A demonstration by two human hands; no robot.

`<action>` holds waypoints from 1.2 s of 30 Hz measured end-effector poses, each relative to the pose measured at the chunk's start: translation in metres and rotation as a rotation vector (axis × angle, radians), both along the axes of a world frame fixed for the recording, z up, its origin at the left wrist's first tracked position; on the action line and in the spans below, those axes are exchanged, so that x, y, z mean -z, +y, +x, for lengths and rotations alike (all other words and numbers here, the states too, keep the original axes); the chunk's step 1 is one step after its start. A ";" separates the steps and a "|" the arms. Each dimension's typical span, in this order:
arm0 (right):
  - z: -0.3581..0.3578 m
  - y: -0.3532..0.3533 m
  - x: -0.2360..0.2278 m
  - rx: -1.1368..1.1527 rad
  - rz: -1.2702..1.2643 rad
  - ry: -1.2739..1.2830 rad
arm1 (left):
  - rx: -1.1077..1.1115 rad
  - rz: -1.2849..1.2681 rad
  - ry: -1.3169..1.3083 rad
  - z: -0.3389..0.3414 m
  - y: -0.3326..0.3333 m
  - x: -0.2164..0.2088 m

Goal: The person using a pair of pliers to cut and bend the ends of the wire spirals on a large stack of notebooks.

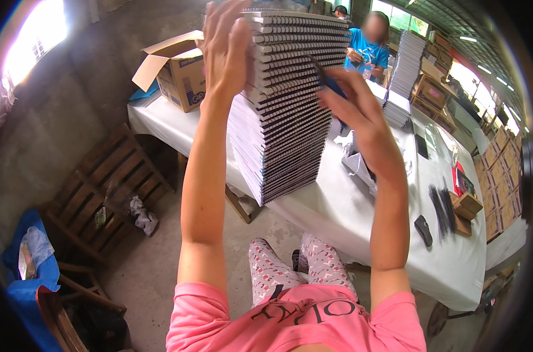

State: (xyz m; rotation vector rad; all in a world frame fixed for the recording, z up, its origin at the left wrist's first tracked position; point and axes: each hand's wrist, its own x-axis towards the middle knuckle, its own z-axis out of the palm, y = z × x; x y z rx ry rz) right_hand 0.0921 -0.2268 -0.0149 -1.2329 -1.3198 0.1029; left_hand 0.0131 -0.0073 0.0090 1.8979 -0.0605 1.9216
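Observation:
A tall stack of spiral-bound notebooks rises at the table's near edge, its black coil spines turned toward me. My left hand lies flat against the upper left side of the stack, fingers stretched upward. In my right hand is a dark, blue-handled hand tool, its slim end up against the coils on the right side. Motion blur and my fingers hide its exact kind.
Behind the stack stands an open cardboard box. On the white-covered table are black coils, wooden blocks, a black object and another notebook stack. A person in blue is across the table. A wooden pallet leans at left.

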 end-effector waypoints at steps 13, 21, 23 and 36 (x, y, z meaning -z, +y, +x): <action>0.097 -0.142 0.272 0.977 -1.087 -0.453 | 0.450 -1.351 0.531 -0.019 0.078 0.286; 0.043 -0.035 0.285 0.477 -0.280 0.489 | 0.409 -1.309 0.774 -0.002 0.073 0.323; 0.025 0.010 0.294 0.387 -0.136 0.872 | 0.428 -1.271 0.796 0.005 0.061 0.313; 0.008 0.100 0.281 0.605 -0.076 1.135 | 0.456 -1.155 0.379 0.004 0.056 0.323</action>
